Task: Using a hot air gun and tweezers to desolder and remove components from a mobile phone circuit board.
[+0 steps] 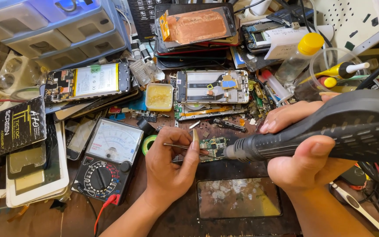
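My right hand [301,151] grips a thick black hot-air tool [330,131], its metal nozzle aimed at a small green circuit board [213,145] on the brown work surface. With thin metal tweezers [176,145] pinched between its fingers, my left hand [169,164] sits just left of the board. The tweezer tips reach toward the board's edge.
An analog multimeter [106,160] with a red lead lies left. Opened phones [88,81] [211,87], a flux tin [159,96], a copper-backed screen [196,26], a yellow-capped bottle [301,52], grey drawers [53,26] and a glass plate [237,197] crowd the bench.
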